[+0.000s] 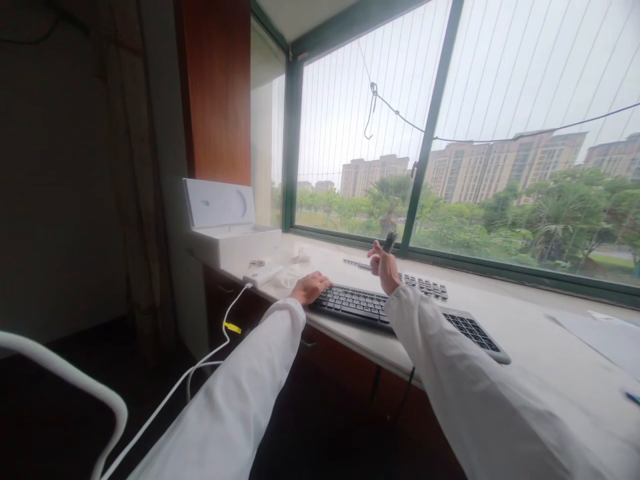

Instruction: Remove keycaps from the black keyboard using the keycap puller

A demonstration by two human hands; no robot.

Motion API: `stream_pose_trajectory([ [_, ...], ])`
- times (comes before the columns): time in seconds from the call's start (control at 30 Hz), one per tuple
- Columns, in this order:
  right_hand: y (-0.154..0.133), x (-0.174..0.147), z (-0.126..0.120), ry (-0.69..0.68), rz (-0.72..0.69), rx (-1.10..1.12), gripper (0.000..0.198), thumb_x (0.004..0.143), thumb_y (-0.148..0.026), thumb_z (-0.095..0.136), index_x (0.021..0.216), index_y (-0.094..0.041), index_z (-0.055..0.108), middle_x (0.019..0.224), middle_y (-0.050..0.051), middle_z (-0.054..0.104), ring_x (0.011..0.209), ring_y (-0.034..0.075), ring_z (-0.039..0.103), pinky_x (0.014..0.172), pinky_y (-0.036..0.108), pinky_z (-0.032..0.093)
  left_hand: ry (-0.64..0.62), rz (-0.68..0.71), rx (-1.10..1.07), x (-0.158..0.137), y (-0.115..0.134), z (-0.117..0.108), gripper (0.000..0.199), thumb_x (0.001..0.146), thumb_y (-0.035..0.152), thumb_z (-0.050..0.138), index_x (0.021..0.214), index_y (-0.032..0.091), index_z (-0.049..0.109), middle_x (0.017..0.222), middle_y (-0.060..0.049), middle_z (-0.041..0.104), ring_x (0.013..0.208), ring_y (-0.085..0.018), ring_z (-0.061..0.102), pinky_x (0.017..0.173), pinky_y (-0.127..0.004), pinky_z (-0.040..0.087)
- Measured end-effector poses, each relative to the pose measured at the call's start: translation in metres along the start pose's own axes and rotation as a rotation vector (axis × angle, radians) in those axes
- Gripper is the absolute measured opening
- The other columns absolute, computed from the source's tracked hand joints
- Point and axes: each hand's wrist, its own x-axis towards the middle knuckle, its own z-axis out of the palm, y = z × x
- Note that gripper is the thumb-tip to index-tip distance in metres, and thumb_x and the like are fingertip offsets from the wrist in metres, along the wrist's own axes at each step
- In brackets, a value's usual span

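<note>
A black keyboard (357, 305) lies across the white ledge, its middle covered by my right forearm and its number pad showing on the right. My left hand (311, 289) grips its left end, fingers bent over the corner. Raised above the back edge, my right hand (385, 267) is closed around a small dark tool (391, 241) that points up; its exact kind is unclear. Behind the keyboard are loose dark keycaps (425, 285) in rows, partly hidden by my right hand.
An open white box (235, 247) stands at the ledge's left end. Near it are a white power strip (263, 275) with a hanging cable (227, 320) and crumpled pale material (295, 270). Papers (600, 337) lie at right. A window (360, 133) borders the back.
</note>
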Motion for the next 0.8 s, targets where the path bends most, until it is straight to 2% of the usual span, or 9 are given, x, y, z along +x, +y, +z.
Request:
stream_pose_trajectory([
  [0.1,0.013,0.002,0.026,-0.088,0.107,0.292,0.050,0.079,-0.067,0.058,0.064,-0.021,0.049,0.043,-0.009,0.025,0.037,0.006,0.019,0.035,0.021,0.018,0.001,0.007,0.016,0.002,-0.001,0.001,0.043,0.099,0.044,0.032,0.108,0.032,0.072,0.111,-0.003,0.061,0.102,-0.018,0.056,0.094,-0.029,0.042],
  [0.23,0.025,-0.006,0.030,-0.208,0.226,0.597,0.044,0.082,-0.062,0.057,0.069,-0.021,0.052,0.049,-0.006,0.036,0.043,0.009,0.033,0.043,0.023,0.036,0.006,0.016,0.019,0.004,-0.003,0.003,0.042,0.099,0.044,0.033,0.109,0.032,0.072,0.110,-0.003,0.062,0.101,-0.017,0.056,0.094,-0.029,0.042],
  [0.4,0.027,-0.014,0.023,-0.302,0.285,0.630,0.033,0.085,-0.052,0.059,0.072,-0.021,0.053,0.058,-0.002,0.048,0.053,0.012,0.047,0.057,0.028,0.047,0.027,0.020,-0.020,0.002,-0.002,0.002,0.041,0.098,0.044,0.035,0.105,0.033,0.074,0.107,-0.002,0.062,0.101,-0.018,0.057,0.095,-0.029,0.041],
  [0.53,0.033,-0.009,0.025,-0.244,0.236,0.509,0.030,0.085,-0.044,0.060,0.069,-0.021,0.049,0.063,-0.002,0.051,0.060,0.012,0.053,0.065,0.027,0.051,0.023,0.001,-0.029,0.001,0.000,0.000,0.041,0.097,0.044,0.036,0.105,0.032,0.074,0.108,-0.002,0.062,0.101,-0.018,0.057,0.095,-0.028,0.041],
  [0.63,0.040,-0.003,0.029,-0.159,0.227,0.449,0.022,0.085,-0.036,0.064,0.076,-0.021,0.051,0.060,-0.004,0.049,0.054,0.010,0.049,0.059,0.023,0.049,0.015,-0.005,-0.025,0.001,-0.001,0.000,0.041,0.097,0.046,0.036,0.106,0.033,0.074,0.109,-0.001,0.062,0.101,-0.017,0.058,0.095,-0.027,0.041],
  [0.73,0.045,0.000,0.034,-0.072,0.226,0.410,0.024,0.086,-0.040,0.066,0.082,-0.020,0.052,0.047,-0.011,0.031,0.039,0.006,0.028,0.040,0.019,0.032,-0.001,-0.005,-0.033,0.001,0.000,-0.001,0.040,0.096,0.047,0.037,0.107,0.035,0.074,0.111,0.001,0.061,0.103,-0.017,0.058,0.096,-0.027,0.041],
  [0.8,0.047,0.000,0.037,-0.029,0.193,0.392,0.030,0.086,-0.045,0.065,0.080,-0.021,0.049,0.044,-0.013,0.020,0.037,0.005,0.017,0.035,0.019,0.022,-0.012,-0.014,-0.033,0.000,0.000,-0.001,0.038,0.096,0.048,0.039,0.109,0.037,0.073,0.113,0.002,0.061,0.104,-0.017,0.057,0.097,-0.026,0.040],
])
